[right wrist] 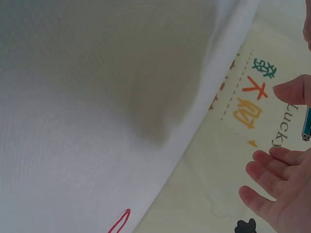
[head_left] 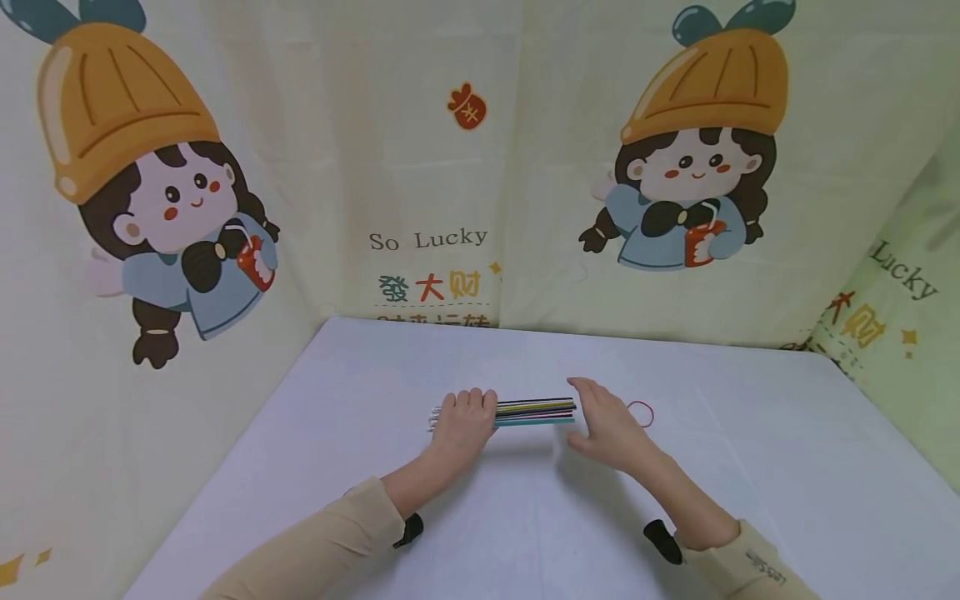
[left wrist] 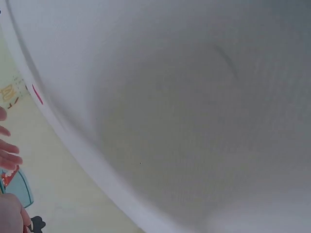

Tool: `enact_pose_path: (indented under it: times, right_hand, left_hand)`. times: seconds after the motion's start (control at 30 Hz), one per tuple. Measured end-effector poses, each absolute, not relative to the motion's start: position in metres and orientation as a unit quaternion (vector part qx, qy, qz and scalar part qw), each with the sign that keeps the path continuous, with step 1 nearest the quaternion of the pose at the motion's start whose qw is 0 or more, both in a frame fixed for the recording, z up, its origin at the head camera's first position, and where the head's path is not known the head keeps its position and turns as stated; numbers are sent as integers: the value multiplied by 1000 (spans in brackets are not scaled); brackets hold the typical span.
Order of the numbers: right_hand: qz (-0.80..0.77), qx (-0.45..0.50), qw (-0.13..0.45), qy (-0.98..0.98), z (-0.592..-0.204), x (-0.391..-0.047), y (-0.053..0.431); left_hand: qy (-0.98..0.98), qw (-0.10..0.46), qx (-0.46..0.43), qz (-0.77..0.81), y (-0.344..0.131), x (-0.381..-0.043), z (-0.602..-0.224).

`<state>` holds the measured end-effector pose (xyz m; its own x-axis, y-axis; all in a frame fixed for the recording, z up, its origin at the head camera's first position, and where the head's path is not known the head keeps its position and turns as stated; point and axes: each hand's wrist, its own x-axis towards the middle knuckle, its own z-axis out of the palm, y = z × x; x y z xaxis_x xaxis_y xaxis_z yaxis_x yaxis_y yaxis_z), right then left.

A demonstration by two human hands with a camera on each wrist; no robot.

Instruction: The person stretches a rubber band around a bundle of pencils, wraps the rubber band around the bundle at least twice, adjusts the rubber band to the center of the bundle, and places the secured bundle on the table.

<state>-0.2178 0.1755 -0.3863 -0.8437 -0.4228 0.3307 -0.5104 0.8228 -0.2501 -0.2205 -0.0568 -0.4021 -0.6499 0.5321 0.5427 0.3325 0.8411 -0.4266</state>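
My left hand (head_left: 465, 425) grips a bundle of thin coloured sticks (head_left: 536, 412) around its left part, above the white table. Pale tips poke out on the left of that fist; black, yellow, red and teal lengths extend to the right. Just past their right ends, my right hand (head_left: 611, 429) is spread with thumb and fingers apart, holding nothing. In the right wrist view the end of a teal stick (right wrist: 306, 126) shows between that thumb and the fingers (right wrist: 269, 177). A thin red loop, like a rubber band (head_left: 651, 414), lies on the table beyond my right wrist.
The table (head_left: 525, 533) has a white cover. Its far and left edges meet a cream curtain (head_left: 555, 208) printed with cartoon figures and lettering. Dark wrist devices (head_left: 663, 542) sit at both sleeve cuffs.
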Motion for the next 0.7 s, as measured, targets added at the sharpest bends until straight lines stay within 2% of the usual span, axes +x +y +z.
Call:
enact_pose_path:
  times: [0.23, 0.5, 0.7]
  right_hand:
    - [165, 238, 103, -951, -394, -218, 171]
    - [195, 239, 86, -947, -392, -213, 168]
    - [209, 244, 81, -944, -394, -213, 168]
  left_hand:
    - [-897, 337, -244, 150, -55, -219, -401]
    - [-886, 364, -247, 150, -54, -221, -402]
    - [-888, 351, -257, 148, -54, -221, -403]
